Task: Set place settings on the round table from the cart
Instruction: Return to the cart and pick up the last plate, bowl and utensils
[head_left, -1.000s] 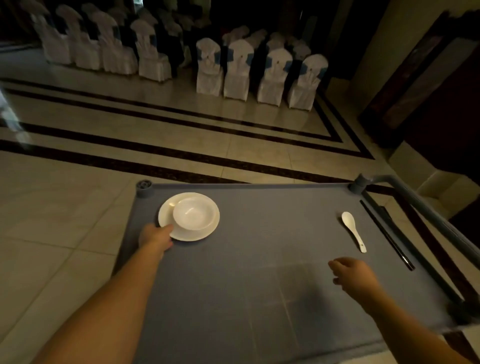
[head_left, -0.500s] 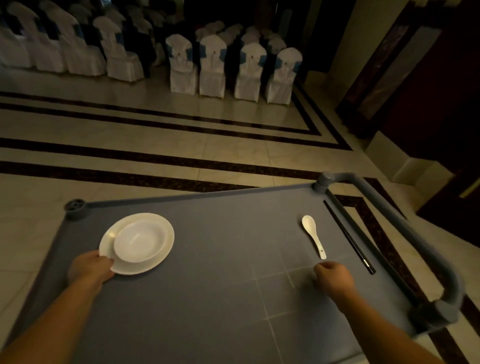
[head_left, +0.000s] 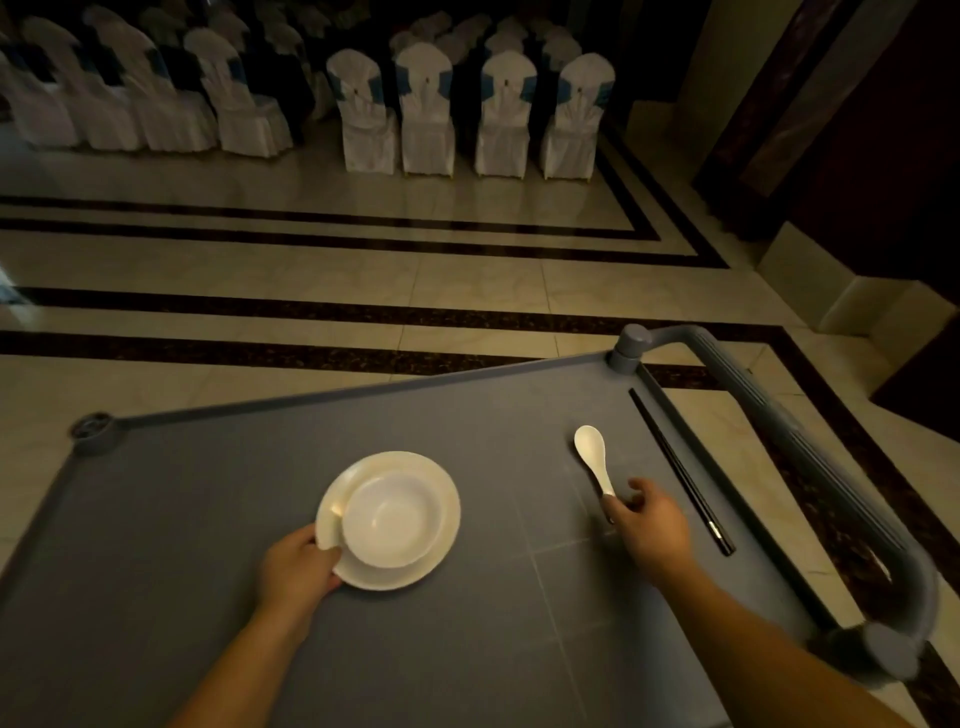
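A white bowl (head_left: 393, 517) sits on a white plate (head_left: 441, 493) on the grey cart top (head_left: 218, 519). My left hand (head_left: 298, 571) grips the plate's near left rim, thumb over the edge. A white ceramic spoon (head_left: 592, 454) lies to the right, bowl end pointing away. My right hand (head_left: 649, 525) pinches the spoon's handle end. A pair of black chopsticks (head_left: 680, 470) lies along the cart's right edge, just right of that hand. The round table is not in view.
The cart's grey push handle (head_left: 779, 431) curves along its right side. A raised post (head_left: 96, 431) marks the far left corner. Beyond the cart lies a tiled floor with dark stripes and rows of white-covered chairs (head_left: 457, 114). A dark wall stands at the right.
My right hand moved forward and closed on the spoon's handle. My left hand took hold of the plate rim. The view shifted, so the plate now appears nearer the cart's middle.
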